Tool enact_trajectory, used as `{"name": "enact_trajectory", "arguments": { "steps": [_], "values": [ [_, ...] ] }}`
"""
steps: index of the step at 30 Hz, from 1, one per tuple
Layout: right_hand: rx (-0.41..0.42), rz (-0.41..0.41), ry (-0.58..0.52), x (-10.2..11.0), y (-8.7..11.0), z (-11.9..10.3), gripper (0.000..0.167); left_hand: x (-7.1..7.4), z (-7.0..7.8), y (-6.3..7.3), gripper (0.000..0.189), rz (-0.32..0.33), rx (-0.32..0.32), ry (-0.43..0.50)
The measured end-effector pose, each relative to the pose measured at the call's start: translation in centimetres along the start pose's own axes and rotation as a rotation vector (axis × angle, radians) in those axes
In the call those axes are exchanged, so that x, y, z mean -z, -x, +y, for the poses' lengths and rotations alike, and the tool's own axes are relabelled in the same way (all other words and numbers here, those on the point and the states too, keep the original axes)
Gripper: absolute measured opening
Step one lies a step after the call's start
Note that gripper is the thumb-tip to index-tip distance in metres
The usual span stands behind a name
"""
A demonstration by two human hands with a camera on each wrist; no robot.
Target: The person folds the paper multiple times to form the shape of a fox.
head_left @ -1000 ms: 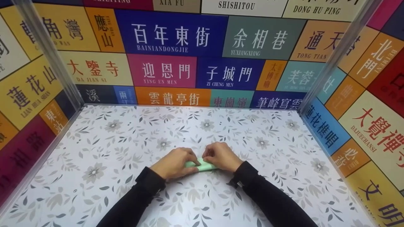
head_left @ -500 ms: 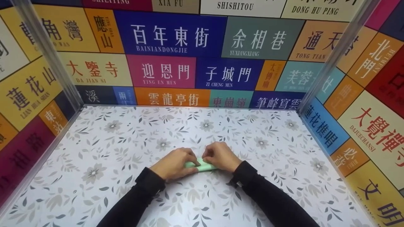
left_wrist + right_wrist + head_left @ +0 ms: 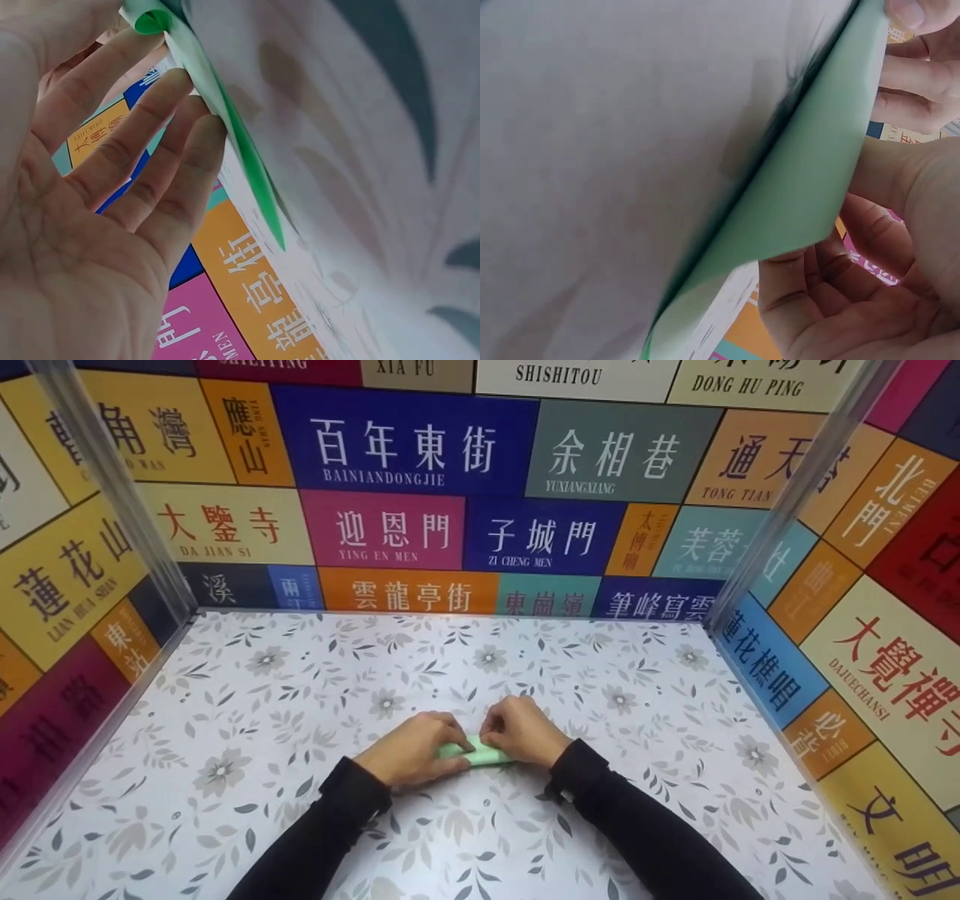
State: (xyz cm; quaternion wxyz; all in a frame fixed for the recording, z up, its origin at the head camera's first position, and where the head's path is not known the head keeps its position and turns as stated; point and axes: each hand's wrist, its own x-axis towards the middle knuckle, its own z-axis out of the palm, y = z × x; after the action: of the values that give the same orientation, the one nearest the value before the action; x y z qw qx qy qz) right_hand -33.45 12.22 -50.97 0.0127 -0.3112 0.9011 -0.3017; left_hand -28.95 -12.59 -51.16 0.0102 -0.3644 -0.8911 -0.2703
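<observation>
1. Green paper: on floral tabletop, b/w both hands, well apart from street-sign wall at back. Turned over into narrow strip, approx. crosswise; curled in a loop at one end per left wrist view. Can't tell whether rolled or firmly creased.

2. L hand: pinching left part of paper, thumb along near side, index bent down on top. Other fingers loosely extended w/ small gaps, tips at far edge in left wrist view.

3. R hand: fingers curled, seemingly pinching right end b/w thumb & fingers. Partly hidden behind paper in right wrist view, so can't tell exact contact.

4. Main risk, prob.: unfurling. Likely cause: easing off w/ either hand, given loose loop & slanted free edge, no firm crease visible.

5. Also poss.: skewed strip, ends out of line. Cause: uneven pull, L vs. R, esp. w/ edge already slanting in right wrist view.

6. Less likely: dents or crumpling. Cause: too hard a pinch on hollow curl, or pushing both ends inward.
</observation>
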Motion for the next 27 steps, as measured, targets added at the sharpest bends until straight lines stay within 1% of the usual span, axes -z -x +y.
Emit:
{"name": "enact_trajectory", "arguments": {
  "steps": [3,6,9,12,15,18,24,27],
  "values": [
    [-0.005,-0.009,-0.002,0.0,-0.1,0.0,0.012,0.1,0.3,-0.1,0.018,0.022,0.041,0.053],
    [-0.003,-0.005,0.003,0.1,0.0,0.0,0.013,-0.1,0.9,-0.3,0.012,0.064,0.07,0.083],
    [0.002,0.001,0.004,0.2,0.0,0.1,0.011,-0.5,1.6,-0.7,0.008,0.104,0.115,0.079],
    [-0.004,0.0,0.004,0.2,0.1,0.2,0.009,-1.2,2.2,-1.0,0.005,0.136,0.175,0.068],
    [-0.014,-0.003,-0.002,0.0,0.1,0.3,0.01,-1.7,2.6,-1.2,0.008,0.161,0.223,0.074],
    [-0.02,-0.007,-0.003,0.0,0.0,0.3,0.011,-2.0,2.8,-1.3,0.011,0.176,0.258,0.097],
    [-0.018,-0.011,0.005,0.0,-0.1,0.3,0.009,-2.2,2.7,-1.5,0.014,0.19,0.291,0.119],
    [-0.022,-0.007,0.003,-0.1,-0.1,0.2,0.011,-2.3,2.8,-1.4,0.015,0.195,0.285,0.114]
  ]
}}
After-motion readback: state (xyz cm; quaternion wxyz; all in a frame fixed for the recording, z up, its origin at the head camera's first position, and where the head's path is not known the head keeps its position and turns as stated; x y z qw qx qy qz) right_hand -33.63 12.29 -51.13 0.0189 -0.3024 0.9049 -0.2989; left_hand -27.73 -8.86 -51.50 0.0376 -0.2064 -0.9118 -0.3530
